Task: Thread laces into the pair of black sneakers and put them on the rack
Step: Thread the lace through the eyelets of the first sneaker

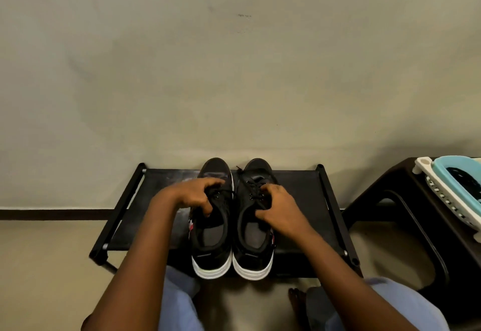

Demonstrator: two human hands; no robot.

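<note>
A pair of black canvas sneakers with white rubber soles, the left sneaker and the right sneaker touching side by side, sits on the black fabric-topped metal shoe rack, toes toward the wall at 12 o'clock. The left hand grips the left shoe's laced throat, thumb hooked inside; the right hand pinches the black laces of its twin. Setting them well likely means squaring both heels, tucking loose lace ends in, then letting go gently.

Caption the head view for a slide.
Both hands, left and right, grip black sneakers sitting side by side on the rack.
</note>
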